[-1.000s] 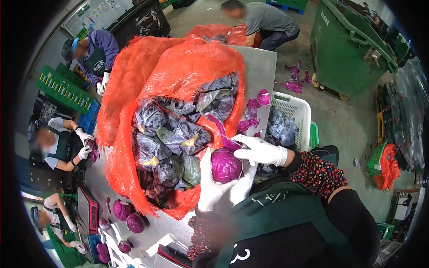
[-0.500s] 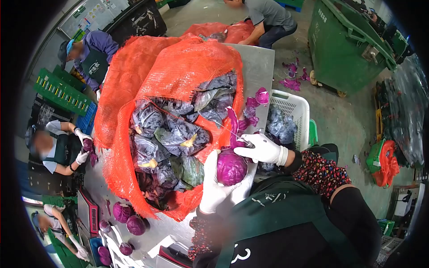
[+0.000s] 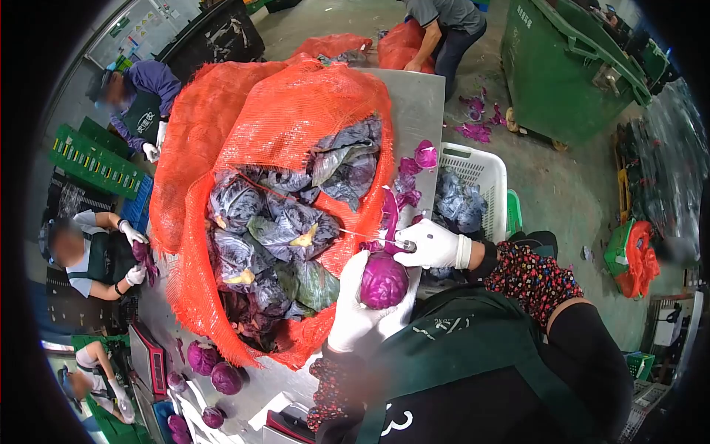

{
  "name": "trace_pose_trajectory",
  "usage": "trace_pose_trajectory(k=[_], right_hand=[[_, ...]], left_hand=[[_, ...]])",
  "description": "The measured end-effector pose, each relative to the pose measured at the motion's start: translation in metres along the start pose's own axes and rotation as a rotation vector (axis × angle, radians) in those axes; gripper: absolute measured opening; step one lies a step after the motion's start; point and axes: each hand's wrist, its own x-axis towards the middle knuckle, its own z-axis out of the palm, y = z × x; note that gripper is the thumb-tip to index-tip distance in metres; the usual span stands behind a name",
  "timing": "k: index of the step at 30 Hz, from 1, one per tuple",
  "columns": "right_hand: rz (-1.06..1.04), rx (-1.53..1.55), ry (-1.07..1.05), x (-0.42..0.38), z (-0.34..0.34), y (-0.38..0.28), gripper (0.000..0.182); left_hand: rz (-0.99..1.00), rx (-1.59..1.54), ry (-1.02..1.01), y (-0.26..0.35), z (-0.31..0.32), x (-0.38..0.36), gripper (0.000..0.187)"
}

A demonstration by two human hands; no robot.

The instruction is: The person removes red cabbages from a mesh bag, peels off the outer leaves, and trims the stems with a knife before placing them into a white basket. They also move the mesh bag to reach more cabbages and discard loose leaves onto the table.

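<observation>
A peeled purple cabbage (image 3: 384, 281) rests in my gloved left hand (image 3: 355, 318), whose fingers wrap around it from below and the side. My gloved right hand (image 3: 436, 246) is closed on the handle of a thin knife (image 3: 373, 235) just above the cabbage. The blade points left, toward the open red mesh sack (image 3: 303, 111). Inside the sack lie several dark cabbages (image 3: 292, 229) with outer leaves on. Loose purple leaves (image 3: 405, 185) lie on the metal table beside my right hand.
A white basket (image 3: 497, 177) with leaves stands right of the metal table (image 3: 418, 100). Several peeled cabbages (image 3: 225, 377) lie front left, near a red-framed scale (image 3: 155, 366). Co-workers stand along the left side; another person bends at the far end. A green bin (image 3: 562, 81) stands back right.
The knife has turned from pointing up-left to nearly level, its blade now just above the cabbage. My right hand has shifted slightly. The far person has straightened the arm toward a red sack.
</observation>
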Motion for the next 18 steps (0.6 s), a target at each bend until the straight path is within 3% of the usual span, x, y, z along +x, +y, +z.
trace_pose_trajectory(k=[1,3,4,6,8,11,12,16,18], right_hand=[[-0.001,0.002,0.0,0.002,-0.005,-0.006,0.017],[0.441,0.258,0.032,0.007,-0.019,-0.021,0.015],[0.474,0.371,0.124,0.001,-0.017,-0.009,0.016],[0.626,0.315,0.174,-0.014,-0.023,0.016,0.017],[0.54,-0.243,0.219,-0.04,-0.019,0.071,0.024],[0.54,-0.591,0.252,-0.049,-0.025,0.058,0.059],[0.467,-0.632,0.335,-0.04,-0.024,0.037,0.057],[0.41,0.173,0.253,-0.003,-0.021,-0.057,0.051],[0.273,0.143,0.295,0.003,-0.007,-0.074,0.047]], left_hand=[[-0.119,-0.292,0.01,0.001,0.001,-0.001,0.114],[-0.077,-0.305,0.036,-0.005,-0.004,-0.002,0.118],[-0.031,-0.319,0.059,-0.007,-0.007,-0.002,0.122],[-0.025,-0.395,0.055,-0.002,-0.008,-0.001,0.119],[0.035,-0.752,0.144,-0.013,-0.01,0.002,0.124],[-0.107,-0.978,0.228,-0.008,-0.011,0.003,0.126],[-0.135,-1.027,0.276,0.0,-0.007,0.005,0.125],[-0.077,-0.831,0.344,-0.007,0.005,0.019,0.119],[0.027,-0.488,0.446,-0.003,0.012,0.025,0.114]])
